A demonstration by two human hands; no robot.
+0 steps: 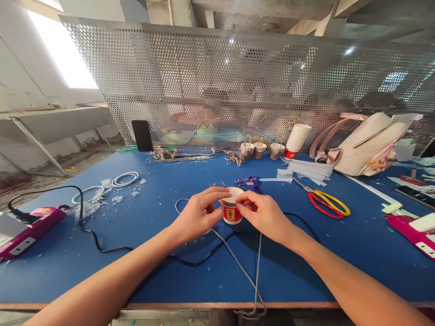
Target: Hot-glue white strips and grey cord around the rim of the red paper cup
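A red and white paper cup [233,214] stands between my hands at the middle of the blue table. My left hand [204,209] wraps its fingers over the cup's rim and left side. At the cup's upper right, the fingertips of my right hand [260,209] are pinched together, apparently on the grey cord [258,253] that hangs down below them. The cord crosses itself and trails over the table's front edge, and another length runs up toward my left hand. Behind the cup lies a purple-blue glue gun [249,182] with a white glue stick in its back.
Scissors [328,203] with red and yellow handles lie at right. Cord bundles [170,155], several cord-wrapped cups [260,150], stacked cups [298,138] and a bag [370,142] line the back before a perforated metal screen [152,68]. A black cable [90,231] crosses from a power strip [37,228].
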